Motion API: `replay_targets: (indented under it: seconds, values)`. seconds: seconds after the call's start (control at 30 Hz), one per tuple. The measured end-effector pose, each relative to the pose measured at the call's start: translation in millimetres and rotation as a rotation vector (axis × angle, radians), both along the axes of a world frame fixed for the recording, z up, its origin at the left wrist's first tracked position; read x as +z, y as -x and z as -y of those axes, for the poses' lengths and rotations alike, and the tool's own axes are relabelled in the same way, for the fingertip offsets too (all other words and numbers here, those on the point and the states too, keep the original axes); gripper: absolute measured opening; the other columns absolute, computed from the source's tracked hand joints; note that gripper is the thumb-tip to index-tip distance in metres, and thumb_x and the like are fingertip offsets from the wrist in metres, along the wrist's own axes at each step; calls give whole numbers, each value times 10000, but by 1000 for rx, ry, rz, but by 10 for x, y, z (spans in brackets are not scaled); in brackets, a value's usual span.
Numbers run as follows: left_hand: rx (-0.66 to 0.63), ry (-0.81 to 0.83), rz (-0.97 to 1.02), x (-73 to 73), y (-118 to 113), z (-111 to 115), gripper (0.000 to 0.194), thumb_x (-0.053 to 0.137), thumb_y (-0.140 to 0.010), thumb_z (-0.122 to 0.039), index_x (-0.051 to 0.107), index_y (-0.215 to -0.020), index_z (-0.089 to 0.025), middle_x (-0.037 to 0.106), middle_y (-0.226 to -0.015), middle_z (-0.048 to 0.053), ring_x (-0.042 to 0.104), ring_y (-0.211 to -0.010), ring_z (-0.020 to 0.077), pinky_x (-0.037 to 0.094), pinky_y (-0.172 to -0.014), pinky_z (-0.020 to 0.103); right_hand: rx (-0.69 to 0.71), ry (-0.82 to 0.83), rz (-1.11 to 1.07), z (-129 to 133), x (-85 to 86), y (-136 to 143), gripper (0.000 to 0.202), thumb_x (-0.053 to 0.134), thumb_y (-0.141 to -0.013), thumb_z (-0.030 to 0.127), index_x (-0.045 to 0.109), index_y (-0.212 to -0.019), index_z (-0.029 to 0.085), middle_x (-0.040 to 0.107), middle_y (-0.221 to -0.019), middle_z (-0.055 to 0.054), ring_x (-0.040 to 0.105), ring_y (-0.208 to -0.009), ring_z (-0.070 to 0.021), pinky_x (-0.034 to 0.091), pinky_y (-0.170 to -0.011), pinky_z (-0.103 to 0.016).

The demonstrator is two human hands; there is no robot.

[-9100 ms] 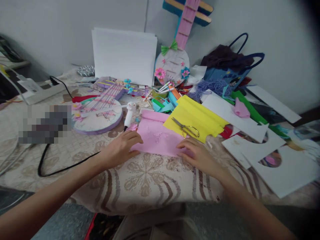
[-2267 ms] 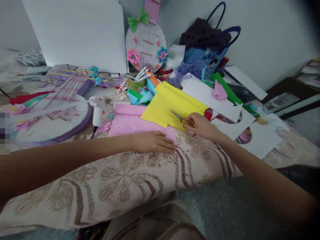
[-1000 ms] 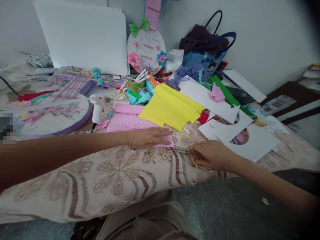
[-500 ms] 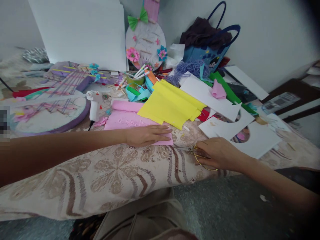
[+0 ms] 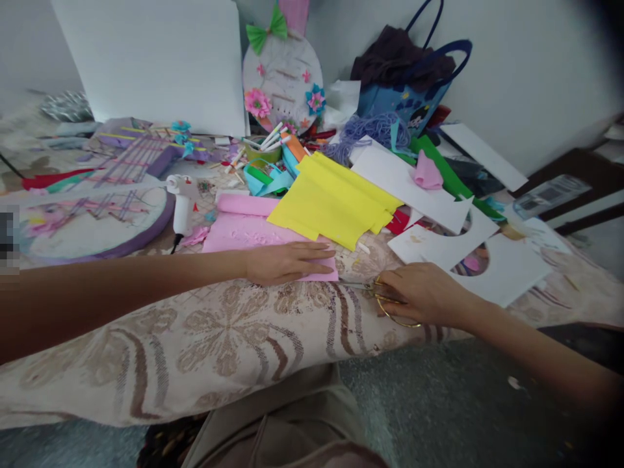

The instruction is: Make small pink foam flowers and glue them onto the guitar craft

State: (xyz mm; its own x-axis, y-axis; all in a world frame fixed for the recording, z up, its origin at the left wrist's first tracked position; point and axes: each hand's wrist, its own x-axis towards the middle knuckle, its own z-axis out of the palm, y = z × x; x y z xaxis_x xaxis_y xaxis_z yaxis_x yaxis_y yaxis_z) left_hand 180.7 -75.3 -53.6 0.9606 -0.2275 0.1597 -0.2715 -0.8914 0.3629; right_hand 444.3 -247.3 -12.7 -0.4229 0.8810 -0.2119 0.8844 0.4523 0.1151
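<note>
My left hand [image 5: 287,262] lies flat with its fingers stretched out on a sheet of pink crepe paper [image 5: 244,233], near the sheet's front right end. In my right hand [image 5: 422,292] is a pair of scissors with gold handles [image 5: 390,311], my fingers around the loops. The blades point left and their tips are at the pink paper's right edge; whether the paper lies between them I cannot tell. Just behind my left hand, yellow paper [image 5: 336,201] overlaps the pink sheet. A rolled part of pink paper [image 5: 247,205] lies along the back.
A white glue gun [image 5: 182,208] and a round guitar-like craft [image 5: 97,224] stand at the left. White cut board pieces [image 5: 511,266] lie at the right. Behind are purple yarn [image 5: 370,133], a blue bag [image 5: 400,104] and a decorated disc [image 5: 285,81]. A patterned cloth [image 5: 224,338] covers the table.
The scissors and my right hand have shifted very slightly left and up. My left hand stays flat on the pink paper. The view has tilted a little.
</note>
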Motion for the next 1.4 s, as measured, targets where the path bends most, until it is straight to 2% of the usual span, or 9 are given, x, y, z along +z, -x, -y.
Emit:
replay_targets:
  seconds: [0.53, 0.8, 1.17, 1.4]
  values:
    - [12, 30, 1, 17, -5, 13, 478, 319, -909, -203, 324, -1386, -194, 222, -1490, 86, 131, -1388, 197, 151, -1130, 419, 0, -15, 64, 26, 92, -14, 291, 475, -842, 469, 509, -781, 187, 608, -626, -42, 535, -570, -186, 200, -521, -302]
    - [10, 38, -9, 22, -4, 13, 470, 309, -917, -220, 326, -1386, -190, 200, -1497, 89, 122, -1390, 194, 145, -1130, 409, 50, -25, 33, -12, 74, 11, 293, 484, -843, 455, 529, -785, 171, 613, -651, -43, 532, -575, -173, 205, -530, -301]
    - [9, -6, 2, -12, -1, 0, 474, 304, -917, -210, 315, -1390, -181, 182, -1501, 94, 115, -1391, 192, 146, -1128, 411, 14, -13, 35, -4, 46, -26, 296, 525, -807, 481, 528, -778, 186, 619, -645, -43, 531, -567, -184, 204, -520, -306]
    - [17, -4, -3, -20, -1, 0, 481, 321, -909, -202, 317, -1390, -205, 182, -1503, 75, 121, -1389, 193, 151, -1129, 410, -1, -17, 64, 10, 71, -45, 322, 481, -834, 504, 516, -788, 187, 613, -627, -39, 538, -583, -182, 197, -524, -293]
